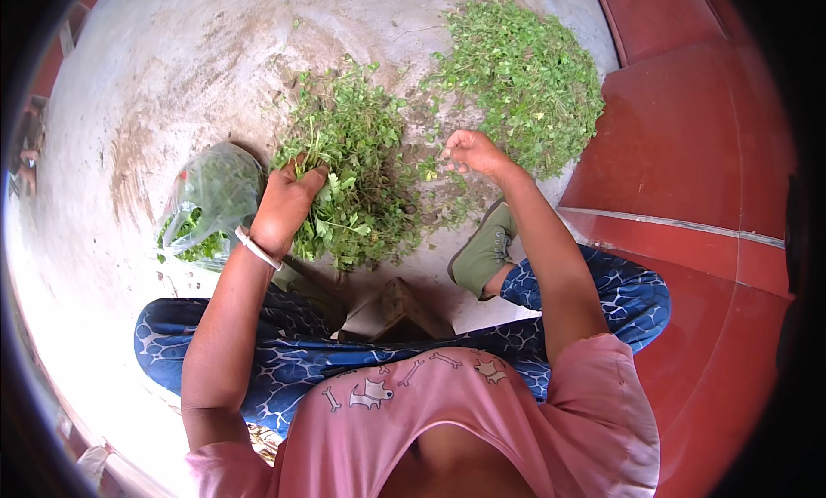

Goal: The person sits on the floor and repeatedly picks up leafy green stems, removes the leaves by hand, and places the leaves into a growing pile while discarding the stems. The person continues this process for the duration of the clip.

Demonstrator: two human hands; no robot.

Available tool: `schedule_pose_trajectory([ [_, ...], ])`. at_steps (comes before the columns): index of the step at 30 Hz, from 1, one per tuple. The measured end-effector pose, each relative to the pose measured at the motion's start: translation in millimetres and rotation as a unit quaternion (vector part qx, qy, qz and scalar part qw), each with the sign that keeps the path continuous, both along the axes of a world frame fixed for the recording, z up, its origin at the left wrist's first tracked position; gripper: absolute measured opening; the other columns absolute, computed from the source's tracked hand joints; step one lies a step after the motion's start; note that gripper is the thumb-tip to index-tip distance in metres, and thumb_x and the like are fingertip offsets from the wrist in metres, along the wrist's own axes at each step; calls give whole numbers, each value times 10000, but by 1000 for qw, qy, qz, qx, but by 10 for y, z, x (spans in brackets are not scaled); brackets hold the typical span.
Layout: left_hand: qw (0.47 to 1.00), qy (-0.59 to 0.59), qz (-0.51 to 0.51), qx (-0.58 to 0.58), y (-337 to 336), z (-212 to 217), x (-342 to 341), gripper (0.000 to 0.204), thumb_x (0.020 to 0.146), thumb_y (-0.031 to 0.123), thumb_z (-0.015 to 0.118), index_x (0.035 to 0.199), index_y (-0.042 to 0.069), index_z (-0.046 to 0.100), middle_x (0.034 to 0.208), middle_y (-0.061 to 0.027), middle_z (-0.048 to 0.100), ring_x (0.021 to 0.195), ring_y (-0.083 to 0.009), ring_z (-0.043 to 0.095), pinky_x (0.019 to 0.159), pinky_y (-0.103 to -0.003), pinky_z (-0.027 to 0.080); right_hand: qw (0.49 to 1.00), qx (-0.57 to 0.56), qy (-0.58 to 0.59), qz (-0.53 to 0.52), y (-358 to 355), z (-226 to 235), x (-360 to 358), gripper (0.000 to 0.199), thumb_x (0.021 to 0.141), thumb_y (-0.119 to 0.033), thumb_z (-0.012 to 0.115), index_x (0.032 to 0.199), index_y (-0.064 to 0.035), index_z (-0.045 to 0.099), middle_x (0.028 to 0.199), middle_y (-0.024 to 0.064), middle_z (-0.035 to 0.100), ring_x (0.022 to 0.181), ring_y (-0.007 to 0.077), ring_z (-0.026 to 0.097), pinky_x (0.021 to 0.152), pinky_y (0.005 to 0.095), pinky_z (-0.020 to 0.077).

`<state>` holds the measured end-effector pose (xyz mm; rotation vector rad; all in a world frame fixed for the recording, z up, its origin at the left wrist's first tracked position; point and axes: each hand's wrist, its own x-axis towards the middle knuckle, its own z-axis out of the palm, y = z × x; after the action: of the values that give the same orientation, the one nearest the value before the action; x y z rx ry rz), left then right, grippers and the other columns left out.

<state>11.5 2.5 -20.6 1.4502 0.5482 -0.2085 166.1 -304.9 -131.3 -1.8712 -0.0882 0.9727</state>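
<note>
Red tiles border a pale, dirt-smeared floor.

A: Qty. of loose green leafy-herb heaps?
B: 2 counted. Clear thin-plastic bags: 1 seen.
A: Olive-green low-cut shoes?
B: 2 noted, 1 partly hidden. White ring-shaped bracelets: 1 logged.
A: Bare hands?
B: 2 tallied, i.e. L + R.
</note>
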Motion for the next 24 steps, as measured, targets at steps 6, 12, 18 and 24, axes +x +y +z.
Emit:
schedule_pose_trajectory([
  [6, 999, 0, -26, -24, -48, 112, 33, 181, 887, 76, 505, 1037, 6, 577, 878, -18, 611, 743, -86, 550, 667, -241, 458, 855, -369, -350, 102, -258, -160, -197, 225, 773, -133, 580, 997, -157, 587, 1034, 133, 578, 857, 367, 591, 740, 434, 482],
  [12, 1000, 22, -13, -17, -21, 109, -52, 191, 883, 85, 515, 1045, 3, 571, 857, -24, 615, 708, -85, 558, 629, -238, 465, 841, -367, -391, 75, -76, -316, -463, 297, 762, -92, 544, 1043, -175, 594, 1102, 146, 531, 892, 364, 592, 730, 450, 488],
  [18, 999, 41, -28, -10, -17, 106, -73, 204, 884, 97, 526, 1057, -5, 561, 863, -20, 608, 734, -72, 540, 648, -231, 452, 805, -389, -430, 123, 27, -285, -395, 250, 745, -46, 528, 978, -114, 590, 1019, 150, 536, 864, 348, 604, 728, 430, 502],
  [24, 998, 41, -41, 12, -46, 44, -39, 253, 883, 119, 548, 1089, -27, 539, 884, -21, 604, 756, -69, 523, 683, -230, 441, 794, -421, -429, 90, -14, -456, -351, 187, 742, -51, 534, 915, -44, 604, 1046, 162, 564, 899, 341, 606, 735, 434, 506],
])
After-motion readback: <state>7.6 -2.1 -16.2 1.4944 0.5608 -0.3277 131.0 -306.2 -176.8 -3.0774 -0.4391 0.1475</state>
